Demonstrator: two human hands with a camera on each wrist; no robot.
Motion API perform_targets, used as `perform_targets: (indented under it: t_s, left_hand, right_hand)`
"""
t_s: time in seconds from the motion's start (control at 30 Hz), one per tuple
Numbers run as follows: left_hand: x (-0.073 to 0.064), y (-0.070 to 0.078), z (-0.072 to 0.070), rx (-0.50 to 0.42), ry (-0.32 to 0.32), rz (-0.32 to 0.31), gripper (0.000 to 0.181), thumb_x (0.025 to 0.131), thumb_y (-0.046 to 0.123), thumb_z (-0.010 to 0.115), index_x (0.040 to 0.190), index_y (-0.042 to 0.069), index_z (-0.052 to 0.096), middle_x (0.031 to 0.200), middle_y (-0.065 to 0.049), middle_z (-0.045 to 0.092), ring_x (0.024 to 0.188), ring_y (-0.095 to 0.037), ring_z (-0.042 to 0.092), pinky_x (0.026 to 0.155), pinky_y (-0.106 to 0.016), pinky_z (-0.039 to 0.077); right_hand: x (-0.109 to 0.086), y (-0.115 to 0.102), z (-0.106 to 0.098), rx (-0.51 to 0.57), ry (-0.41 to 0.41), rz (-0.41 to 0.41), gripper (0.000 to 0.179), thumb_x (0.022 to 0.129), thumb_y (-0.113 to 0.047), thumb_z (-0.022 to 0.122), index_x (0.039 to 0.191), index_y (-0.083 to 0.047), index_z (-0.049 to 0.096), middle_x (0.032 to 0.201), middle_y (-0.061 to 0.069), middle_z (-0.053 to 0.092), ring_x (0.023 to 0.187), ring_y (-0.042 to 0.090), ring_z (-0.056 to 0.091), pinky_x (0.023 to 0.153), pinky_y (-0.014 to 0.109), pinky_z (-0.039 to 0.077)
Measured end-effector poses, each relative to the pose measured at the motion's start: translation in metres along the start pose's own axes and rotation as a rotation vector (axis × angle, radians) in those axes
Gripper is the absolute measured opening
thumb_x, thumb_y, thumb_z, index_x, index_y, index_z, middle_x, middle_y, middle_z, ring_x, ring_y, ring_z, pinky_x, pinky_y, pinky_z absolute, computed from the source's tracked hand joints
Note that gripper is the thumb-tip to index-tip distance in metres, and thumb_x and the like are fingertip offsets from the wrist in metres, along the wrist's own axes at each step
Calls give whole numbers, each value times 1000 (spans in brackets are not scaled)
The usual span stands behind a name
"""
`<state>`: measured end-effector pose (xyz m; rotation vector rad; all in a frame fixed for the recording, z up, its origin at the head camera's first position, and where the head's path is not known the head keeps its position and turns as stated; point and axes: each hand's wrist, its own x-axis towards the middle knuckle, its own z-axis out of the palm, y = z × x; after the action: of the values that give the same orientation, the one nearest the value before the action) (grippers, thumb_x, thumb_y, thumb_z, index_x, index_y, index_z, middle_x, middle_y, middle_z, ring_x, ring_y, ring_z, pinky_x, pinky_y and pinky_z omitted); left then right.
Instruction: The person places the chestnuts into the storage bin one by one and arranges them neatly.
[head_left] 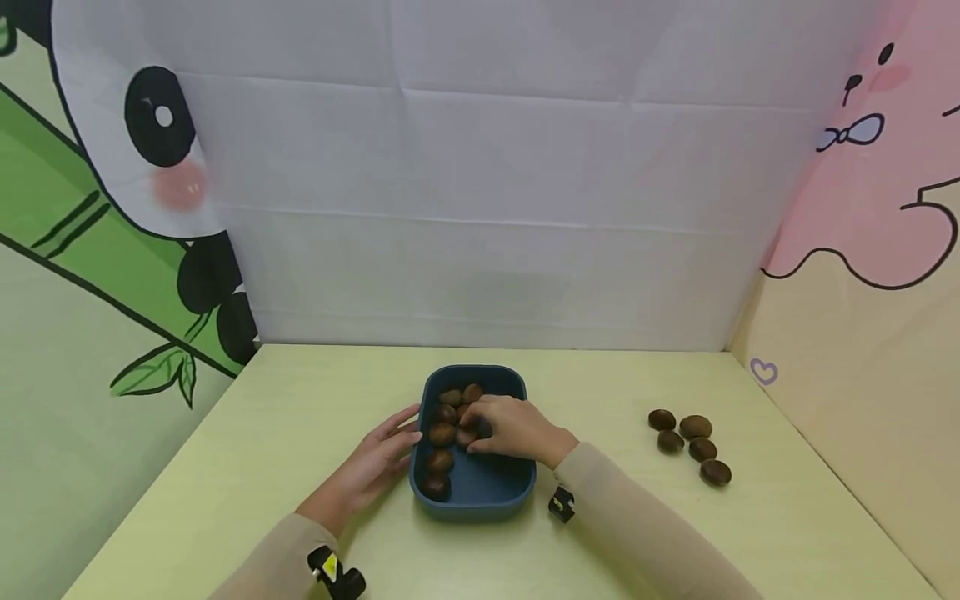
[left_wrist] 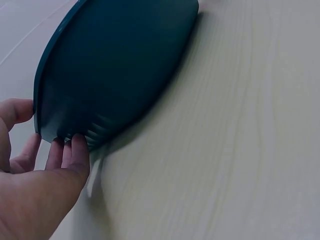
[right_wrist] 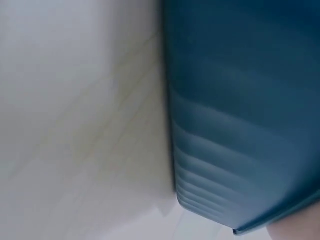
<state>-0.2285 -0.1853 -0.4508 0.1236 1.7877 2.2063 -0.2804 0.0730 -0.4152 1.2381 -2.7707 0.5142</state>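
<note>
A dark blue rectangular box [head_left: 480,508] stands on the table, with several brown chestnuts [head_left: 441,460] inside, mostly along its left side. My left hand [head_left: 378,460] rests its fingertips against the box's left outer wall; the left wrist view shows these fingers [left_wrist: 54,154] touching the wall [left_wrist: 112,65] from outside. Reaching over the right rim, my right hand [head_left: 517,429] pinches a chestnut [head_left: 466,437] between thumb and fingers inside the box. In the right wrist view the box's outer wall [right_wrist: 240,130] hides the fingers and the chestnut.
On the right of the table lies a loose group of several chestnuts [head_left: 695,427]. A white sheet [head_left: 495,183] hangs behind the pale yellow table [head_left: 337,375]. Printed panels with cartoon figures stand at the left and right.
</note>
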Motion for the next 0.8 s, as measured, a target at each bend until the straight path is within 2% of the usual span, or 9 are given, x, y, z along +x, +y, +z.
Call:
perform_targets:
  t_s: [0.17, 0.3, 0.57, 0.8]
  left_hand:
    - [0, 0, -1, -7, 2, 2, 62, 102, 11, 54, 158, 9, 27, 159, -22, 28, 140, -34, 37, 115, -50, 29]
    - [-1, 1, 0, -4, -7, 3, 63, 102, 11, 54, 159, 8, 25, 159, -22, 28, 140, -33, 37, 114, -49, 29]
    - [-3, 1, 0, 12, -27, 10, 65, 103, 13, 54, 159, 7, 23, 160, -24, 26, 140, -33, 37, 115, -50, 28]
    - [-3, 1, 1, 4, -21, 12, 64, 103, 13, 55, 159, 6, 24, 159, -24, 27, 137, -31, 41, 114, -48, 31]
  right_hand:
    - [-7, 3, -12, 65, 18, -18, 31, 90, -30, 77, 117, -16, 72, 110, 1, 67, 97, 20, 63, 79, 31, 52]
    - [-20, 7, -28, 71, 37, -12, 31, 92, -30, 76, 119, -15, 71, 111, 2, 67, 97, 20, 63, 79, 33, 52]
    - [-56, 28, -58, 60, 107, 25, 30, 90, -26, 77, 117, -15, 69, 110, -2, 66, 99, 20, 65, 82, 34, 54]
    - [-95, 57, -66, 51, 128, 121, 31, 89, -24, 78, 117, -15, 68, 110, -3, 66, 99, 21, 64, 85, 40, 54]
